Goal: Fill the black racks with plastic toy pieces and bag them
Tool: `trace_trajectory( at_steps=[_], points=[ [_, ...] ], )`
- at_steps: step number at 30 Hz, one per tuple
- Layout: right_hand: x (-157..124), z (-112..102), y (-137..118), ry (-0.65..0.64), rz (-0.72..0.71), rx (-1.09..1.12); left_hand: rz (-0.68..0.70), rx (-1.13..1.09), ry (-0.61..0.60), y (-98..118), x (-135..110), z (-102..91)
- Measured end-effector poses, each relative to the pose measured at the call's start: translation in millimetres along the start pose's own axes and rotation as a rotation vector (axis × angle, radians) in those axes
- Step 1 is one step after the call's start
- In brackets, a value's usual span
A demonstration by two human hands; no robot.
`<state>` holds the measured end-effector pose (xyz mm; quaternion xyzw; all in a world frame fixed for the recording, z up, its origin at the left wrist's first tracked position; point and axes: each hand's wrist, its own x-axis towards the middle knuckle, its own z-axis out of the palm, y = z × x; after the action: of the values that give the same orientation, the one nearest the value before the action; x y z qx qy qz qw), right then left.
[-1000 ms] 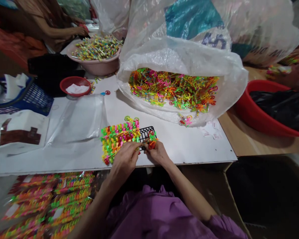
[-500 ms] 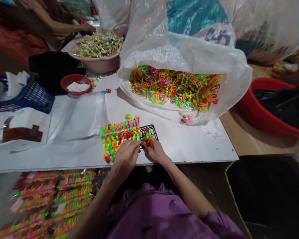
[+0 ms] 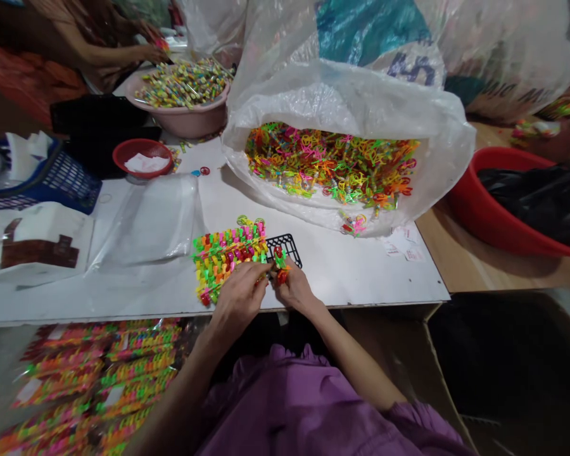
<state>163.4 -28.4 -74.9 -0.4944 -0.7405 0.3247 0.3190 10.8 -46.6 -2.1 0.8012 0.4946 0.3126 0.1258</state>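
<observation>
A black plastic grid rack lies on the white table, most of it filled with rows of small bright plastic toys. My left hand is closed in a pinch at the near edge of the filled rows. My right hand is closed on a few small red and green toy pieces at the rack's bare right end. Both hands nearly touch each other.
A big clear plastic sack of loose coloured toys lies open behind the rack. A pink basin of sweets, a red bowl, a blue basket and flat clear bags stand left. Another person's arm reaches over the basin. A red tub sits right; packed toy bags lie below.
My hands stay at the rack's near edge and shift slightly; the right hand's toy pieces have moved a little left onto the rack. The other person's hand has moved above the pink basin.
</observation>
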Motion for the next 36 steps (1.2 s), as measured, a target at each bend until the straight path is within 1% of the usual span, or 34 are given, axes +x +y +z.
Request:
trace_trajectory(
  at_steps=[2,4,8,11,14,18,21,23,25,27,29,31,33,35,36],
  points=[
    [-1,0,-1,0.014,-0.045,-0.067,-0.009,0.005,-0.016,1,0,-0.7],
    [-1,0,-4,0.009,-0.054,-0.096,-0.015,0.029,-0.027,3,-1,-0.5],
    [-4,-3,-16,-0.061,0.017,-0.165,0.022,0.136,-0.006,12,-2,3.7],
    [-7,-6,-24,-0.088,0.061,-0.202,0.059,0.243,0.011,18,-3,8.6],
    [-4,-6,-25,-0.115,0.073,-0.229,0.061,0.315,0.03,18,-3,12.2],
    [-1,-4,-21,-0.126,0.056,-0.208,0.113,0.341,0.012,14,-4,12.4],
    [-7,-4,-22,-0.114,0.046,-0.15,0.148,0.333,0.011,12,-7,9.8],
    [-14,-10,-22,-0.109,0.02,-0.073,0.216,0.355,-0.008,9,-10,8.4],
    [-18,-26,-15,-0.072,0.004,0.001,0.314,0.388,-0.026,3,-13,8.4],
    [-16,-55,-1,0.043,0.052,-0.013,0.378,0.403,-0.022,-4,-15,9.5],
    [-6,-96,17,0.198,0.17,-0.168,0.417,0.401,-0.005,-10,-15,9.6],
    [10,-134,37,0.267,0.301,-0.406,0.474,0.396,0.016,-13,-12,6.9],
    [32,-161,52,0.263,0.397,-0.613,0.52,0.39,0.063,-12,-3,1.7],
    [54,-170,61,0.216,0.451,-0.756,0.476,0.377,0.095,-9,13,-3.6],
    [62,-169,61,0.184,0.463,-0.804,0.406,0.374,0.094,-7,22,-5.2]
  ],
)
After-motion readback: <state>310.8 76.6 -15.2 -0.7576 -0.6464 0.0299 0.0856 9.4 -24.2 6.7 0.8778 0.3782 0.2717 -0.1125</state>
